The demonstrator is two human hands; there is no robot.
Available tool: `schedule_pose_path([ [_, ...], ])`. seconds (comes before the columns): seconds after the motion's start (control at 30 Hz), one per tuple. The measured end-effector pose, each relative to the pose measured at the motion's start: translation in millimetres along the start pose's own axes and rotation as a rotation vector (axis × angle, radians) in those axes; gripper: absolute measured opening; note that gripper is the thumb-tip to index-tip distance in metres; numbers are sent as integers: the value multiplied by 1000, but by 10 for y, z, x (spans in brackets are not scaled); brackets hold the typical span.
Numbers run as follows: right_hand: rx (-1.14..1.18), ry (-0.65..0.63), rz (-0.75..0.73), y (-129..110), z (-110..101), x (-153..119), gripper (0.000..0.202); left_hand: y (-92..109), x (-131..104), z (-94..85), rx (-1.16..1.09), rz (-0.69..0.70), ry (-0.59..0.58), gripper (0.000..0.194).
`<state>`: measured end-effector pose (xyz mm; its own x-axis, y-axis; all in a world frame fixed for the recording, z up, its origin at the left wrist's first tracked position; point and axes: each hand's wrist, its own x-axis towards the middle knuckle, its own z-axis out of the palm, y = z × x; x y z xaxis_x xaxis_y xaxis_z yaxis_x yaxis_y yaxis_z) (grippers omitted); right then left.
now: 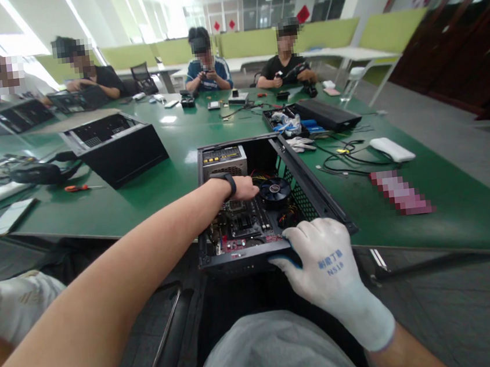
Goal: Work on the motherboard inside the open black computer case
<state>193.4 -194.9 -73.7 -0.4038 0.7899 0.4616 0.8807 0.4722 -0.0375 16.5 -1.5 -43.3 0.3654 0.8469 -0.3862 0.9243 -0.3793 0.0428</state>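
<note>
An opened computer case (235, 259) lies in front of me at the table's near edge, its inside facing up. Inside are a power supply (224, 161), a round black fan (275, 189), a motherboard (243, 223) and thin coloured wires (262, 177). Bare but for a black wristband, my left hand (245, 188) reaches in beside the fan with its fingers curled closed close to the wires. Whatever the fingers hold is hidden. My right hand (323, 257), in a white work glove, grips the near rim of the case, thumb below the edge and fingers over it.
Left of the case stands another black computer case (125, 149), with an orange-handled screwdriver (77, 188) nearby. Behind to the right, a black tray (271, 123) holds gloves. Cables (343, 158), a white power bank (392, 149) and a pixelated pink item (401, 191) lie right. Several people sit around the table.
</note>
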Motion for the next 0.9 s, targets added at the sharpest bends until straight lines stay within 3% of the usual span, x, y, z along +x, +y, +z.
schedule_pose_path([
  [0.1,-2,-7,4,24,20,40,37,-30,-27,-65,-44,12,39,56],
  [0.23,-36,-22,12,114,91,247,40,-137,-59,-238,-126,50,235,49],
  [0.37,-137,-95,30,280,241,690,45,-316,-156,-455,-247,-34,453,35],
  [0.5,-170,-124,55,483,492,1330,48,-516,-239,-562,-358,-90,588,26],
  [0.63,-196,-162,93,641,777,2089,50,-639,-264,-532,-405,-120,697,31],
  [0.73,-214,-212,135,726,949,2593,45,-665,-323,-454,-387,-122,702,35],
  [0.9,-215,-257,148,829,1088,2949,43,-691,-496,-323,-365,-94,684,30],
])
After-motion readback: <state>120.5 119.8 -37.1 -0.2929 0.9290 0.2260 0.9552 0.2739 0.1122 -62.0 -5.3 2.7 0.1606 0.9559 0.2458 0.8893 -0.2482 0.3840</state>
